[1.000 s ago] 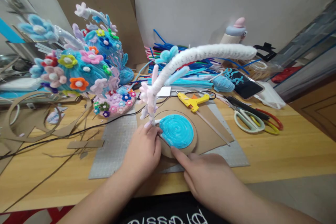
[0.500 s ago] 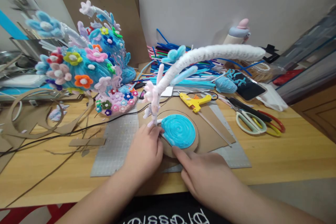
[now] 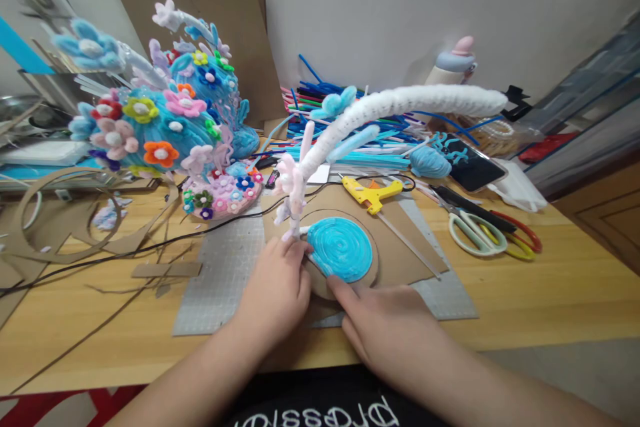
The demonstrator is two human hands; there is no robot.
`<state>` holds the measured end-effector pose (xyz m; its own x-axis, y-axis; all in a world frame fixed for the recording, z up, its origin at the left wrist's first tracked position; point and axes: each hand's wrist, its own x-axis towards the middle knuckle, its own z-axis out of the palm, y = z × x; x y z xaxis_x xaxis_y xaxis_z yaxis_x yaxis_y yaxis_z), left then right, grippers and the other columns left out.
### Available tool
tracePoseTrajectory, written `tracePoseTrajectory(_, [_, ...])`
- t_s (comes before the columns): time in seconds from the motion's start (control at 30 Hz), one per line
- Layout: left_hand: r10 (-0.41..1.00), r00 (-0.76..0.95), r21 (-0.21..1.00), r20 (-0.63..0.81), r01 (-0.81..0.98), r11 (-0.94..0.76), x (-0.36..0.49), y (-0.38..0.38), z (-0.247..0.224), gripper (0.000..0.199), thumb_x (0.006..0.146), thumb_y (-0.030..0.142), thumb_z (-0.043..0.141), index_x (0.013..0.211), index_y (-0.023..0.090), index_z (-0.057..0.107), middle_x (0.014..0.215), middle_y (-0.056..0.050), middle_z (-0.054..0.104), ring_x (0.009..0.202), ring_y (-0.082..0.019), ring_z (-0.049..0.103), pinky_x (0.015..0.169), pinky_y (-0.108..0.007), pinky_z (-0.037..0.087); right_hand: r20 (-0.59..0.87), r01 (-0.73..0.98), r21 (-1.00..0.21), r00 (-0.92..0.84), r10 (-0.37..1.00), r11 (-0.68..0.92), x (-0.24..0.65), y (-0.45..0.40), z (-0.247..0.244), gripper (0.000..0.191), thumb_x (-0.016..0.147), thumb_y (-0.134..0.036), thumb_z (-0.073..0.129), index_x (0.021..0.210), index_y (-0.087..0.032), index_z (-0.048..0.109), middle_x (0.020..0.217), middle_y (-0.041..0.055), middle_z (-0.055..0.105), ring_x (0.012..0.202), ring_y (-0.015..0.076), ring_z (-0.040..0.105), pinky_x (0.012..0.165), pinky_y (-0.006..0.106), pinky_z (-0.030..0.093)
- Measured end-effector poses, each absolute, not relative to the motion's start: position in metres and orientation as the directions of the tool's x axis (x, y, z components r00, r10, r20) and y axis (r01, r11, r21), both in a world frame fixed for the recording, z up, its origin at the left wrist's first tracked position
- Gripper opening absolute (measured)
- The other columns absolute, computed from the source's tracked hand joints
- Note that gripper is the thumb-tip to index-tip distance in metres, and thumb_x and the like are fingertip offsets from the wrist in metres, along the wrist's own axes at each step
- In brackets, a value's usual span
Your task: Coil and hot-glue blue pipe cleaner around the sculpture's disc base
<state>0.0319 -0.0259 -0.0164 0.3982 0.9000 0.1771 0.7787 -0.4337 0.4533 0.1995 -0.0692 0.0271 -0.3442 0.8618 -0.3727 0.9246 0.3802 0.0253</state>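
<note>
A turquoise pipe-cleaner spiral (image 3: 343, 248) lies on a round cardboard disc (image 3: 371, 278). At its left edge rises a tall, curved stem (image 3: 385, 101) wrapped in white pipe cleaner, bending over to the right. Pale pink petals and a light blue bow-like piece are attached along the stem. My left hand (image 3: 277, 283) is closed around the stem's foot, which its fingers partly hide. My right hand (image 3: 393, 321) grips the disc's near edge, index fingertip pressed on the spiral's rim; its other fingers are mostly hidden.
A yellow glue gun (image 3: 373, 195) lies behind the disc on cardboard over a grey cutting mat (image 3: 210, 300). Scissors (image 3: 475, 233) and a phone (image 3: 473, 165) are on the right. Flower-covered pipe-cleaner models (image 3: 170, 120) stand left, near a black cable (image 3: 150, 245). Loose pipe cleaners (image 3: 370, 159) are piled behind.
</note>
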Motion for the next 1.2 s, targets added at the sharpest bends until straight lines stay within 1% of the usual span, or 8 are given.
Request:
tracePoseTrajectory(0.1, [0.897,0.396,0.468,0.195,0.767,-0.440,0.031,-0.026,-0.018,0.033,0.078,0.005,0.044,0.105,0.011,0.063,0.109,-0.014,0.060,0.103,-0.029,0.055,0.090,-0.048,0.048,-0.284,0.925,-0.021,-0.369,0.885,0.379,0.205,-0.073,0.018,0.036,0.084,-0.023,0.051,0.120,-0.025,0.055,0.080,0.0043,0.072,0.060,0.0229,0.068,0.045,0.030,0.009])
tracePoseTrajectory(0.23, [0.884,0.396,0.499,0.250,0.729,-0.468,0.030,-0.025,-0.023,0.030,0.082,0.006,0.043,0.104,0.012,0.062,0.106,-0.013,0.060,0.102,-0.028,0.055,0.090,-0.048,0.049,-0.103,0.904,-0.165,-0.414,0.905,0.395,0.219,-0.081,0.004,0.023,0.085,-0.022,0.046,0.106,-0.025,0.055,0.073,-0.0003,0.068,0.055,0.0199,0.064,0.047,0.030,0.012])
tracePoseTrajectory(0.4, [0.825,0.450,0.508,0.343,0.650,-0.566,0.024,-0.028,-0.024,0.033,0.087,0.008,0.042,0.114,0.015,0.060,0.110,-0.011,0.060,0.105,-0.024,0.054,0.092,-0.045,0.046,0.018,0.891,-0.315,-0.338,0.941,0.326,0.231,-0.087,-0.005,0.014,0.088,-0.022,0.041,0.099,-0.023,0.050,0.068,-0.0011,0.067,0.051,0.0183,0.061,0.050,0.029,0.021])
tracePoseTrajectory(0.6, [0.678,0.606,0.345,0.416,0.584,-0.735,0.012,-0.037,-0.017,0.035,0.087,0.005,0.042,0.114,0.017,0.060,0.115,-0.007,0.064,0.108,-0.023,0.054,0.087,-0.040,0.040,-0.046,0.868,-0.431,-0.294,0.955,0.246,0.236,-0.092,-0.013,0.008,0.090,-0.027,0.044,0.094,-0.024,0.050,0.069,-0.0021,0.066,0.056,0.0183,0.063,0.052,0.027,0.030])
tracePoseTrajectory(0.77, [0.629,0.666,0.250,0.401,0.581,-0.775,0.015,-0.041,-0.018,0.034,0.092,0.008,0.042,0.116,0.022,0.061,0.121,-0.001,0.065,0.114,-0.021,0.054,0.091,-0.037,0.031,-0.060,0.811,-0.534,-0.320,0.946,0.240,0.243,-0.097,-0.021,0.021,0.091,-0.024,0.046,0.110,-0.028,0.055,0.088,-0.0003,0.071,0.073,0.0191,0.068,0.060,0.027,0.041])
tracePoseTrajectory(0.87, [0.631,0.666,0.228,0.398,0.594,-0.771,0.018,-0.043,-0.020,0.030,0.094,0.012,0.043,0.116,0.022,0.061,0.121,-0.002,0.066,0.116,-0.021,0.053,0.094,-0.037,0.029,0.006,0.789,-0.544,-0.338,0.941,0.286,0.248,-0.096,-0.018,0.025,0.094,-0.022,0.041,0.110,-0.028,0.060,0.094,0.0022,0.070,0.078,0.0175,0.067,0.065,0.027,0.045])
tracePoseTrajectory(1.03, [0.657,0.672,0.204,0.340,0.630,-0.750,0.019,-0.049,-0.021,0.029,0.094,0.018,0.048,0.116,0.029,0.062,0.127,-0.004,0.060,0.119,-0.023,0.048,0.098,-0.041,0.024,-0.036,0.801,-0.528,-0.353,0.935,0.282,0.255,-0.087,-0.010,0.031,0.094,-0.019,0.040,0.110,-0.033,0.063,0.101,0.0003,0.065,0.080,0.0147,0.065,0.067,0.025,0.046])
tracePoseTrajectory(1.2, [0.635,0.688,0.189,0.351,0.613,-0.767,0.020,-0.050,-0.019,0.031,0.091,0.017,0.053,0.117,0.031,0.062,0.125,-0.003,0.060,0.117,-0.023,0.047,0.101,-0.041,0.021,-0.015,0.848,-0.405,-0.380,0.925,0.342,0.255,-0.079,-0.009,0.037,0.088,-0.009,0.042,0.108,-0.033,0.064,0.099,-0.0002,0.065,0.077,0.0140,0.063,0.064,0.023,0.042])
